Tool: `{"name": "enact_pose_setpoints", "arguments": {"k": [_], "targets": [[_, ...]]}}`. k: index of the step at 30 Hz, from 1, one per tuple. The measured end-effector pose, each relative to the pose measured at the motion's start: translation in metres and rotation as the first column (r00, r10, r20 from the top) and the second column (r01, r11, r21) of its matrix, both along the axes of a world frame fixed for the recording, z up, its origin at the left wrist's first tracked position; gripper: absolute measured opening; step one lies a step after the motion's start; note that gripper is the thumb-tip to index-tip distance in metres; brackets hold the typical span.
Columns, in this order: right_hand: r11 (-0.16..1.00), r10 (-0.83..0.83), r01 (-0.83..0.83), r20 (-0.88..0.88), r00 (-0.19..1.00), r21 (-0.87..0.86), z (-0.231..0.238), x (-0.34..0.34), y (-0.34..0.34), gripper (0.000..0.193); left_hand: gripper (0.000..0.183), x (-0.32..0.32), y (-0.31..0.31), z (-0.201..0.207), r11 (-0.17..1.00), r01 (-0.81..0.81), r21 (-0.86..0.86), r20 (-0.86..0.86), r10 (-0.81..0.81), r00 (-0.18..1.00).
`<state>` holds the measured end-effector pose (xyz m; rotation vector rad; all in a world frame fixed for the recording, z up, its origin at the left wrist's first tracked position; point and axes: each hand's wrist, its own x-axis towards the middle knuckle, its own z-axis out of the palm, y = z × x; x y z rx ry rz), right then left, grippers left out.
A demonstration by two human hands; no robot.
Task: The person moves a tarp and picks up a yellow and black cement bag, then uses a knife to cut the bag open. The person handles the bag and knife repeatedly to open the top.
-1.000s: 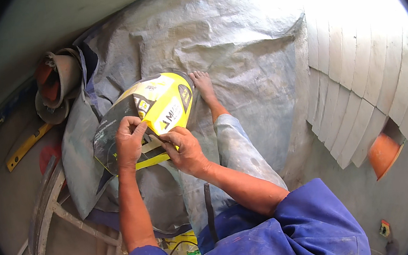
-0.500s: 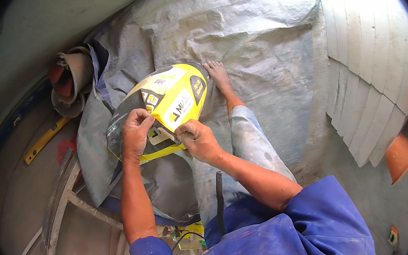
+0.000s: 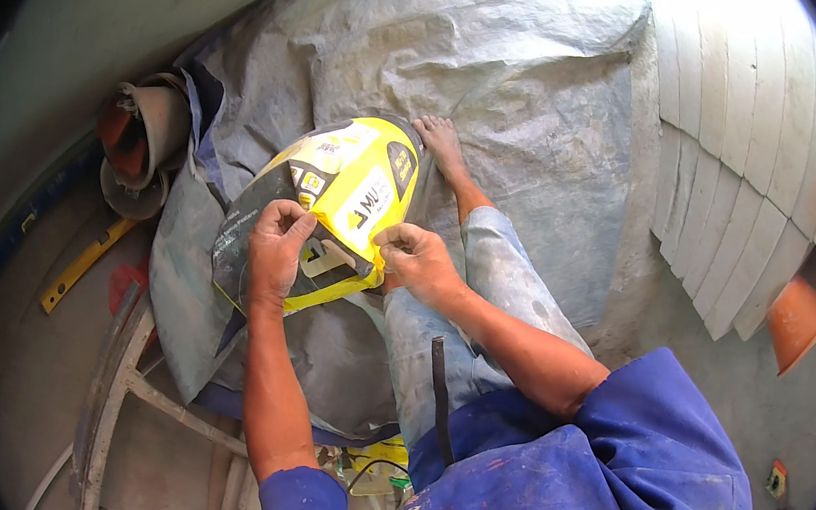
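Note:
A yellow, black and white paper sack (image 3: pixel 387 157), the kind that holds dry building mix, lies on a grey tarpaulin before me. My left hand (image 3: pixel 277 255) pinches the sack's near end at a folded point, thumb against fingers. My right hand (image 3: pixel 421 262) is closed on the yellow edge at the sack's lower right corner, by my knee. Between the two hands the sack's end is drawn out into a folded edge. I cannot see whether the sack has an opening there. My bare foot (image 3: pixel 441 145) rests beside its far right side.
The crumpled tarpaulin (image 3: pixel 545 129) spreads under the sack. To the left are nested buckets (image 3: pixel 163 132), a yellow spirit level (image 3: pixel 87 266) and a metal frame with crossbars (image 3: pixel 107 440). Overlapping pale grey slats (image 3: pixel 720 169) and an orange bucket (image 3: pixel 798 321) stand at right.
My right hand has shifted a little to the right and up, drawing the sack's corner with it. The left hand keeps its pinch, slightly higher. The view has tilted slightly.

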<state>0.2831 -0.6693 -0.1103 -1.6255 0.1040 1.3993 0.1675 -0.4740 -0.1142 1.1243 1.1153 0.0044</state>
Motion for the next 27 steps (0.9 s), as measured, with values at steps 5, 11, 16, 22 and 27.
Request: {"name": "enact_pose_setpoints", "arguments": {"k": [5, 11, 16, 22, 27], "targets": [[0.997, -0.076, 0.068, -0.258, 0.963, -0.038, 0.006, -0.001, -0.010, 0.018, 0.009, -0.002, 0.001, -0.001, 1.000, 0.021, -0.018, -0.027, -0.021, 0.999], [0.995, 0.085, -0.089, -0.104, 0.991, -0.036, 0.020, -0.003, -0.003, 0.017, 0.008, 0.001, -0.007, -0.002, 0.998, -0.044, 0.040, -0.001, 0.044, 0.999], [0.949, 0.306, -0.302, 0.031, 0.952, -0.093, 0.027, 0.012, 0.008, 0.018, 0.008, 0.003, -0.011, -0.001, 0.991, -0.076, 0.107, 0.010, 0.076, 0.997], [0.884, 0.467, -0.450, 0.199, 0.862, -0.128, 0.025, 0.018, 0.016, 0.021, 0.012, -0.028, -0.097, 0.032, 0.857, -0.458, 0.235, 0.004, 0.471, 0.882], [0.925, 0.283, -0.296, -0.086, 0.955, -0.238, 0.059, 0.015, 0.033, 0.019, 0.012, -0.053, -0.198, 0.047, 0.665, -0.702, -0.257, -0.201, 0.673, 0.712]]}}
